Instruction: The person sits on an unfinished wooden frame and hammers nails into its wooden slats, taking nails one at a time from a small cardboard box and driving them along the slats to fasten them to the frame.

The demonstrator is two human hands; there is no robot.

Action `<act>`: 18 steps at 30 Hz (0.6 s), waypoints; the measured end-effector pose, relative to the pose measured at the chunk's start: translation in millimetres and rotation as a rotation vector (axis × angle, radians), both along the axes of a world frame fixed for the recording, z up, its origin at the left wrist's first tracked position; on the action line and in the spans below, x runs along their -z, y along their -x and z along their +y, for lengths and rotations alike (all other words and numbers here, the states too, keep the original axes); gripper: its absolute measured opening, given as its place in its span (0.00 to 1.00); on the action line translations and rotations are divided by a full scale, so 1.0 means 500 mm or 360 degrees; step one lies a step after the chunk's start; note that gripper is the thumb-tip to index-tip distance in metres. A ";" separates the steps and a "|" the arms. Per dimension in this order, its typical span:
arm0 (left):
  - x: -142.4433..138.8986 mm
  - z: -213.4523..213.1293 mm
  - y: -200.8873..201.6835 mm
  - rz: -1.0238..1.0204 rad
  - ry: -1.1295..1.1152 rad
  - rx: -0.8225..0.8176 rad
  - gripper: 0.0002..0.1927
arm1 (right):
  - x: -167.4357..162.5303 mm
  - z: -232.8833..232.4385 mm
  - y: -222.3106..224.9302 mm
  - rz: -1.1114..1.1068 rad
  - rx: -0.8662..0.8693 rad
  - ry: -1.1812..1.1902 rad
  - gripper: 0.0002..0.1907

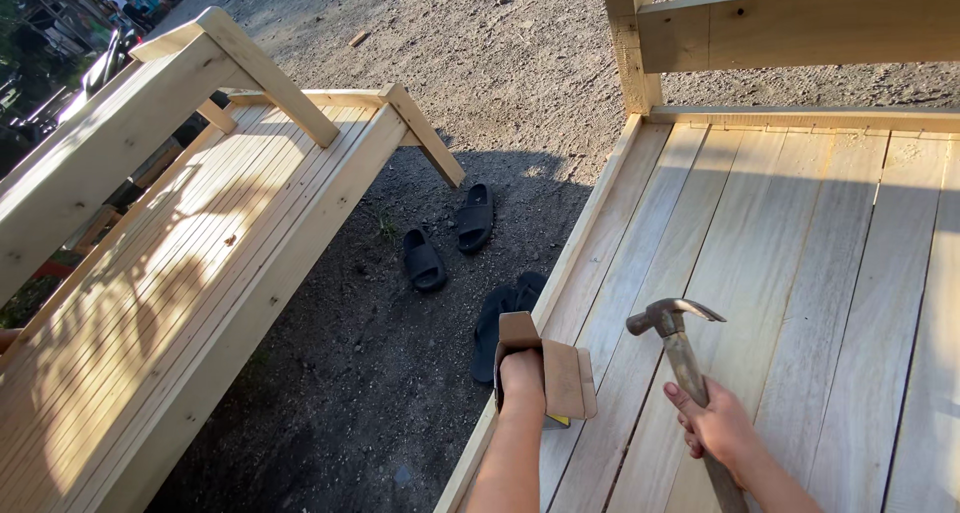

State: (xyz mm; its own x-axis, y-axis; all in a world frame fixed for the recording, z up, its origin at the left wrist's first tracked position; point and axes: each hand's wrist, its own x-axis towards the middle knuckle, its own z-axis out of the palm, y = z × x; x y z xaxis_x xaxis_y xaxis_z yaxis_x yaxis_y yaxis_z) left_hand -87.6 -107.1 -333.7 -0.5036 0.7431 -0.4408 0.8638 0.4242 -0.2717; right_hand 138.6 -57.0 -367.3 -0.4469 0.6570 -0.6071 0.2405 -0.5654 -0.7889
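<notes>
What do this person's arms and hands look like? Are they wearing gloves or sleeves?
Both hands are bare, with no gloves. The left hand and the right hand each lead into a bare forearm, and no sleeve shows up to the bottom edge of the picture. No watch, ring or band can be seen on either wrist.

The hammer [676, 335] has a dull, worn metal head and a scuffed wooden handle. The small box [560, 375] is matt brown cardboard. The platform [800, 273] is pale, bare, unpainted planks; the black sandals [448, 239] look matt rubber on rough gravel [480, 53].
</notes>
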 end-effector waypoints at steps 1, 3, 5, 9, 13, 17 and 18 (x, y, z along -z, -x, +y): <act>0.000 -0.001 0.005 -0.0036 -0.0067 -0.0038 0.19 | -0.001 -0.009 0.021 0.0004 -0.0057 -0.0021 0.24; -0.003 -0.005 0.010 -0.0122 -0.0185 -0.0135 0.16 | -0.005 -0.023 0.048 -0.0009 -0.0160 -0.0034 0.25; 0.004 -0.020 0.016 -0.0228 -0.0293 -0.0246 0.13 | -0.014 -0.027 0.067 -0.0052 -0.0243 -0.0022 0.25; -0.051 -0.059 0.027 -0.0406 -0.0685 -0.0322 0.09 | -0.041 -0.032 0.067 -0.0010 -0.0218 -0.0057 0.24; -0.125 -0.082 0.004 -0.0678 -0.1269 -0.0598 0.07 | -0.081 -0.040 0.063 -0.0023 -0.0206 -0.0061 0.22; -0.077 -0.060 -0.110 -0.1582 -0.2053 -0.1043 0.08 | -0.116 -0.038 0.061 -0.0031 -0.0240 0.0018 0.21; -0.045 -0.046 -0.150 -0.1870 -0.2150 -0.1169 0.08 | -0.120 -0.038 0.055 -0.0061 -0.0211 0.0064 0.21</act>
State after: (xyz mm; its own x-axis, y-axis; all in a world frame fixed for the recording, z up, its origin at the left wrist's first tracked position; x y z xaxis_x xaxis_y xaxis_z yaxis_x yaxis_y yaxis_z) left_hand -12.4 -129.8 -311.4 -0.7526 0.6427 -0.1435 -0.0748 0.1331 0.9883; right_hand 110.9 -75.8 -307.1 -0.5041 0.5683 -0.6503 0.3449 -0.5578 -0.7549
